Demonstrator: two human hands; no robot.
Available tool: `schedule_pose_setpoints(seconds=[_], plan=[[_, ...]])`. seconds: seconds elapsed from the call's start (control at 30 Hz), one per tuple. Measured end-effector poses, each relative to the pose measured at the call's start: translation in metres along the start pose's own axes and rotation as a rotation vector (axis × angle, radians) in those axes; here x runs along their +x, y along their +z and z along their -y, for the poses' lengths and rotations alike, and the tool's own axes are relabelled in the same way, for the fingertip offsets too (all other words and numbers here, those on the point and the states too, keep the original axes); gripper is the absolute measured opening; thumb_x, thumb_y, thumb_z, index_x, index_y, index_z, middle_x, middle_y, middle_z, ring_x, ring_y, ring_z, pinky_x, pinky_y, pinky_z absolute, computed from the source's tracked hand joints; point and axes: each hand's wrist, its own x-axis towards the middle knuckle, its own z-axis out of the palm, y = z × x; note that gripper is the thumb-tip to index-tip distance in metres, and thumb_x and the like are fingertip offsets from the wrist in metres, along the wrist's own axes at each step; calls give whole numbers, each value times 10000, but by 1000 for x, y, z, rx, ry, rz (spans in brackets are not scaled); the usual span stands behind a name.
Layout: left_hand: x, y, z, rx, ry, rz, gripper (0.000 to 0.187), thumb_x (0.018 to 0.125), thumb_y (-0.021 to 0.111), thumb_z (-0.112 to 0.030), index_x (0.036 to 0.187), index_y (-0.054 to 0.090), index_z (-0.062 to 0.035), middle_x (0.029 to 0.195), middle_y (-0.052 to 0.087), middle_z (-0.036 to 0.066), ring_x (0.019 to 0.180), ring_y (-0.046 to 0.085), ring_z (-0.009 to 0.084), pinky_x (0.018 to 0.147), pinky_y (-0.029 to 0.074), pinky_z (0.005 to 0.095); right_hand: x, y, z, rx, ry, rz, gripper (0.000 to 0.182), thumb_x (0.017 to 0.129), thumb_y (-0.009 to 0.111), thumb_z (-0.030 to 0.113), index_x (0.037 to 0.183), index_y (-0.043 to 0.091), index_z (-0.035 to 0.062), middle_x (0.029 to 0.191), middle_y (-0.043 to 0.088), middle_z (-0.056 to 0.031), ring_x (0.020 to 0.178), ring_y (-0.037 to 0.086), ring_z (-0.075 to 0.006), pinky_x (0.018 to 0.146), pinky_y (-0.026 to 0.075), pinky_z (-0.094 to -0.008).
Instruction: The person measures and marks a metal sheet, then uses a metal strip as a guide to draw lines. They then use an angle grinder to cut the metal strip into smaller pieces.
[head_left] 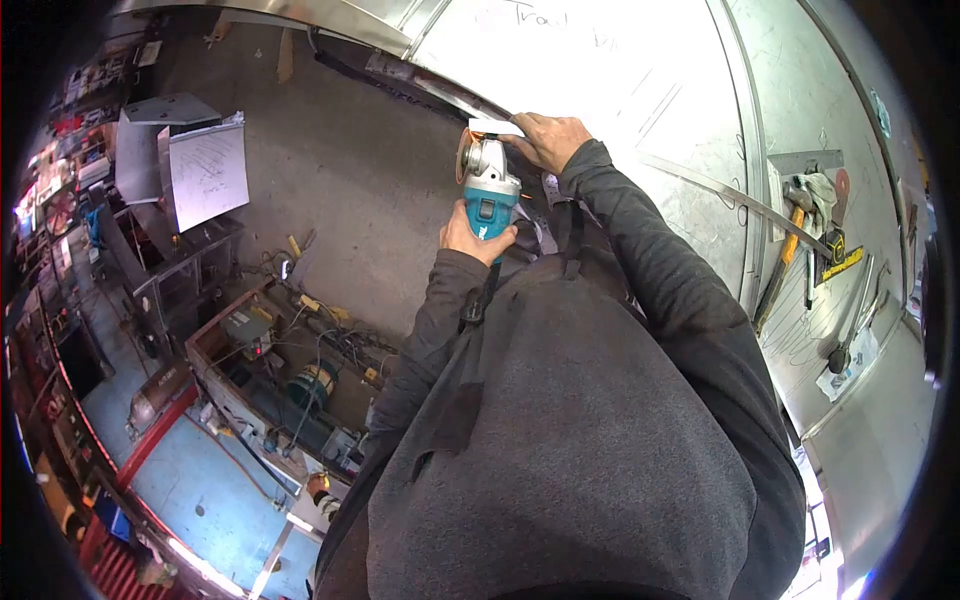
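A teal angle grinder [488,203] with a silver head is gripped around its body by my left hand [468,238], fingers wrapped and thumb across it. The grinder's orange-brown disc [463,157] faces left, standing on edge. My right hand [553,140] pinches a small flat, bright strip of metal [495,127] just above the grinder head. The strip overlaps the top of the head and disc in this view. Both hands are close to the near edge of a shiny metal table [620,110].
On the table's right lie a long metal ruler [720,190], a hammer [782,265], a glove [820,195] and a tape measure [834,241]. A wooden crate [232,312] with cables and tools sits on the floor at left. Bent sheet metal [208,172] stands beyond. Another person's hand [317,484] shows lower left.
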Motion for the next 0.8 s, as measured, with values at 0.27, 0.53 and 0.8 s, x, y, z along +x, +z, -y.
schedule_pose_setpoints(seconds=[0.27,0.53,0.8], plan=[[-1,-5,-5,-30,-32,34,776,567,814,-365,1130,493,63,969,622,219,881,635,332,804,503,405,0,-1,-1,16,5,44,387,883,544,425,1021,597,67,822,671,-120,675,662,-280,563,535,-365],[3,-7,-2,7,16,22,721,572,812,-370,1085,516,42,944,635,191,863,644,305,791,505,396,-1,-3,0,-13,24,121,422,903,513,414,1113,538,49,831,641,-93,710,652,-257,579,542,-356],[7,-4,7,-33,62,29,696,577,819,-365,1066,523,32,912,640,172,841,647,294,773,503,394,0,-2,-1,4,28,133,409,904,506,412,1141,536,80,841,646,-92,715,655,-260,575,540,-364]])
